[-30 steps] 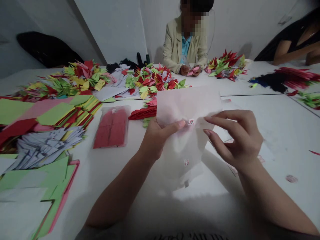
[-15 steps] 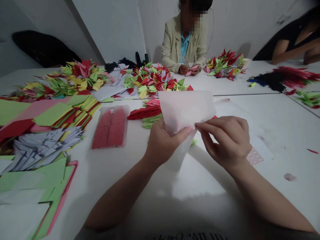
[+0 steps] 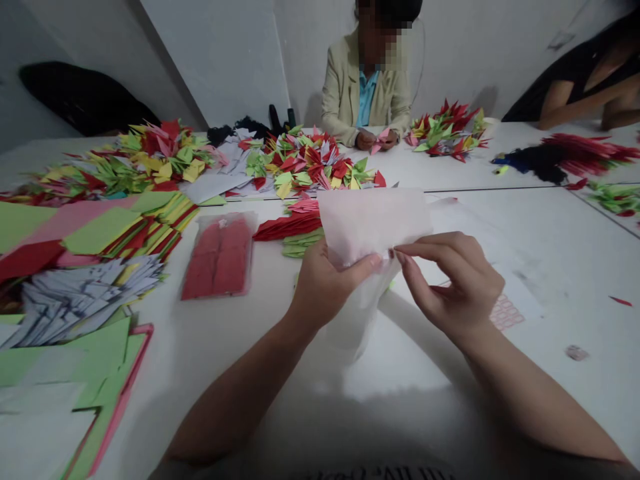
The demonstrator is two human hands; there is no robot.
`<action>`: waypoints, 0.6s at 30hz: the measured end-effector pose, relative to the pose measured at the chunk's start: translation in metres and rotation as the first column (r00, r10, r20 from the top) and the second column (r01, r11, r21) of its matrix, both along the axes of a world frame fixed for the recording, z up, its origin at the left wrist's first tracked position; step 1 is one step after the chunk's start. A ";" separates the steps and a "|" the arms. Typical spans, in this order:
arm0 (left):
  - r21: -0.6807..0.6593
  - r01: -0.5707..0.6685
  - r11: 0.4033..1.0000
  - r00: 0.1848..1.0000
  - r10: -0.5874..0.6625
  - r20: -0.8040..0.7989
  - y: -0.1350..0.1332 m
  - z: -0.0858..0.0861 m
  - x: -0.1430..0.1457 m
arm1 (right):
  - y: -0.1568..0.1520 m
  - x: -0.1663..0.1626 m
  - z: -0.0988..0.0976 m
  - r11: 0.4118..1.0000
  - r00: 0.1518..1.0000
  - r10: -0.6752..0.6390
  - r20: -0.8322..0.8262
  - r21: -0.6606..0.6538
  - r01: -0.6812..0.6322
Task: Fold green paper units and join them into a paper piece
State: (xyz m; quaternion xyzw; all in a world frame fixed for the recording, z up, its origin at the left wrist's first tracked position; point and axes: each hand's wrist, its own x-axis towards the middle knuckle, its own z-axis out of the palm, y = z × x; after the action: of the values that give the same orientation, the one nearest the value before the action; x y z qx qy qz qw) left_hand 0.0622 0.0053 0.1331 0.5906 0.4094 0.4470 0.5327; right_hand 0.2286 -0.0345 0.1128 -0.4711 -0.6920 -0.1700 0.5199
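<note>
A whitish translucent plastic bag (image 3: pixel 373 217) is held up in front of me, its upper part spread wide and its lower part hanging down. My left hand (image 3: pixel 333 277) is closed around its gathered middle, thumb lying across the front. At the bag's right side, a small dark red sticker (image 3: pixel 391 253) shows beside the left thumb. My right hand (image 3: pixel 457 283) pinches there, with the index finger and thumb tips close together at the sticker. On the table by my right wrist lies a sheet with red oval outlines (image 3: pixel 507 312).
Folded paper pieces (image 3: pixel 313 160) in several colours are heaped along the back. Stacked coloured papers (image 3: pixel 105 373) cover the left side, near a packet of red paper (image 3: pixel 219 257). Across the table (image 3: pixel 200 373), a co-worker (image 3: pixel 367 100) handles a pink folded piece; another person's arm (image 3: pixel 570 103) rests at far right.
My right fingertips have shifted slightly right, and the small dark red sticker now shows beside them. The bag's lower part hangs wider. The co-worker's hands have moved slightly.
</note>
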 end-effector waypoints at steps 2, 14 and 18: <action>0.027 -0.016 1.000 1.000 0.016 -0.012 -0.001 0.002 0.001 | 0.000 0.000 -0.002 1.000 0.999 0.002 0.040 0.004 -0.003; 0.255 -0.131 0.958 0.989 0.142 -0.027 -0.010 0.004 0.008 | -0.005 -0.002 0.006 0.999 0.986 -0.026 0.163 0.040 0.020; 0.355 -0.186 0.916 0.975 0.217 -0.049 -0.013 0.001 0.009 | -0.006 -0.001 0.005 0.998 0.975 -0.052 0.215 0.048 0.043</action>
State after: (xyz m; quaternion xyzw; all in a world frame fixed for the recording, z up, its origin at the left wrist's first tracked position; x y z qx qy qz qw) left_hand 0.0709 -0.0073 0.1343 0.6491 0.4055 0.5387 0.3523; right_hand 0.2279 -0.0402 0.1182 -0.4552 -0.7290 -0.2473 0.4474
